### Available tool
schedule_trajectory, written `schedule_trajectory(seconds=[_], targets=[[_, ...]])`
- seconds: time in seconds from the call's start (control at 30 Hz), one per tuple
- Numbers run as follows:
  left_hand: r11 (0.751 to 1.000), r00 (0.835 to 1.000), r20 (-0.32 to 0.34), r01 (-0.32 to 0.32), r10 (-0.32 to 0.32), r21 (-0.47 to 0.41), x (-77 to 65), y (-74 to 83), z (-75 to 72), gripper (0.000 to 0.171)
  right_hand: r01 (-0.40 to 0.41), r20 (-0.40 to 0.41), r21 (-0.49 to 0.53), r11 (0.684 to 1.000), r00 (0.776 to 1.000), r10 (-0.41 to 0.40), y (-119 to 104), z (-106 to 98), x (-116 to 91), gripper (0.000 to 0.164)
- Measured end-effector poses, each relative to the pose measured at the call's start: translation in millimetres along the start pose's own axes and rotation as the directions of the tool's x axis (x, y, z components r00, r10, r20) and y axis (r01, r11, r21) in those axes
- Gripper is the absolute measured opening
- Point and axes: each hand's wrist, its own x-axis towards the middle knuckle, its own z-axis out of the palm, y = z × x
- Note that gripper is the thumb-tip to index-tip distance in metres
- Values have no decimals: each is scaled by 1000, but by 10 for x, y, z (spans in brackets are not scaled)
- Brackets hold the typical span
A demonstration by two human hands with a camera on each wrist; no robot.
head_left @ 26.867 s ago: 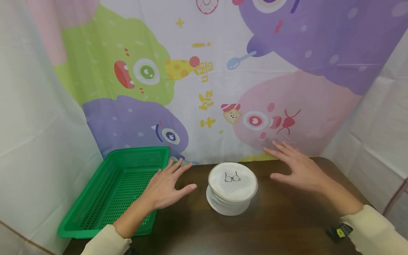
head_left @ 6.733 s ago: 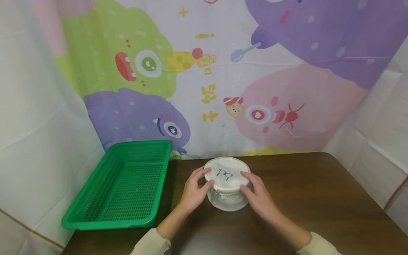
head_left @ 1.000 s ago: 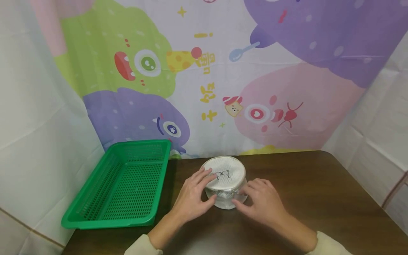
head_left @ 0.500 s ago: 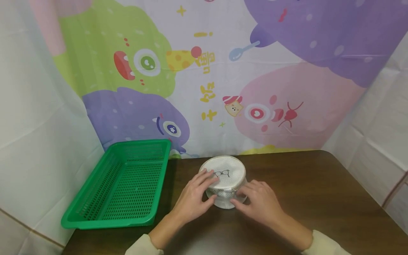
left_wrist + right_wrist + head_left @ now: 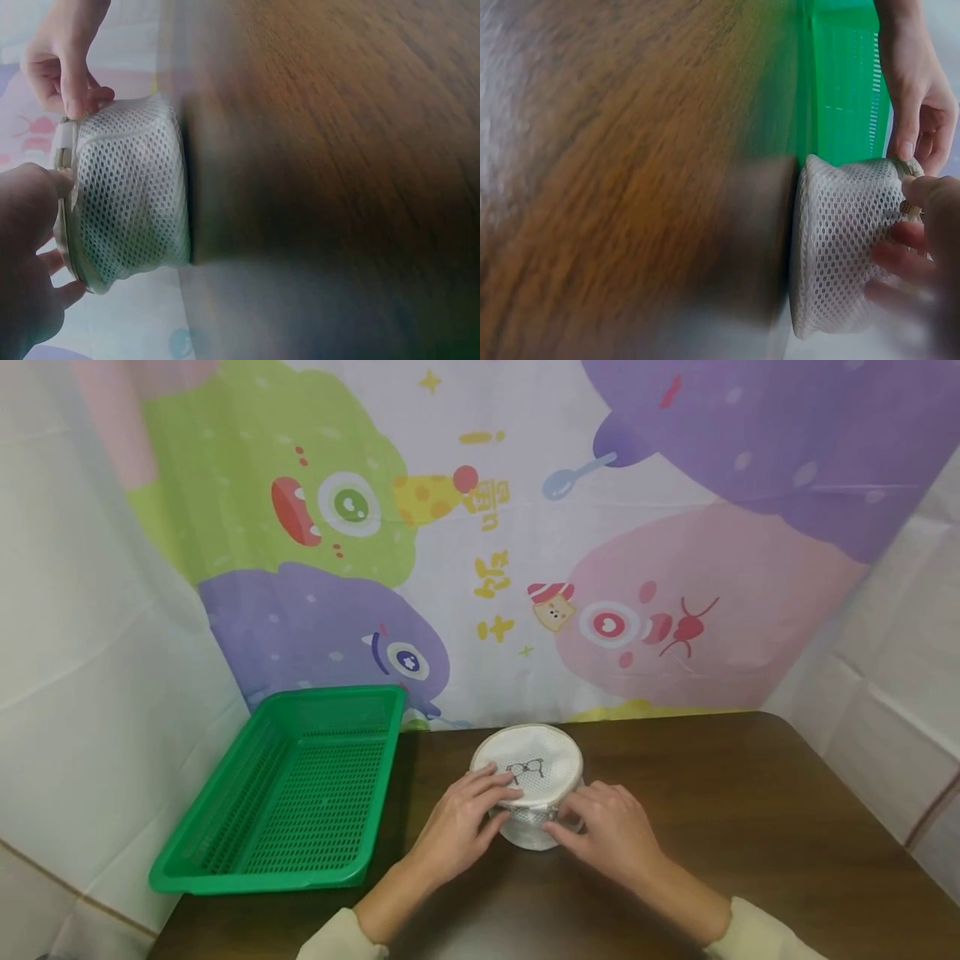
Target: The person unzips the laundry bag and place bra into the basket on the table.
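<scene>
A round white mesh laundry bag stands upright on the table, its flat top bearing a small bra drawing. My left hand holds the near left of its top rim, fingers over the top and thumb at the zipper edge. At the near right of that rim, my right hand has thumb and index finger pinching at the zipper. The right wrist view shows the metal zipper pull right at these fingertips. The mesh side wall bulges slightly in the left wrist view.
A green plastic basket with slotted walls stands left of the bag. The brown wooden table stretches to the right and in front. Behind hangs a cartoon-print cloth, with white cloth at both sides.
Long before, both hands hovered apart from the bag; later they held its rim on both sides. Over the last second the left hand has shifted slightly right along the rim; the right stays nearly still.
</scene>
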Motion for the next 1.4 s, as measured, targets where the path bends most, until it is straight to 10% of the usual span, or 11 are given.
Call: schedule_trajectory(seconds=[0.87,1.4], targets=[[1000,999,-24,-23,23,7,8,19,9,27,-57,-20,72,996,998,59,-46,-4,10,21],[1000,1000,-21,9,-10,-29,-21,36,39,24,138,-90,70,988,987,-131,43,21,25,19]])
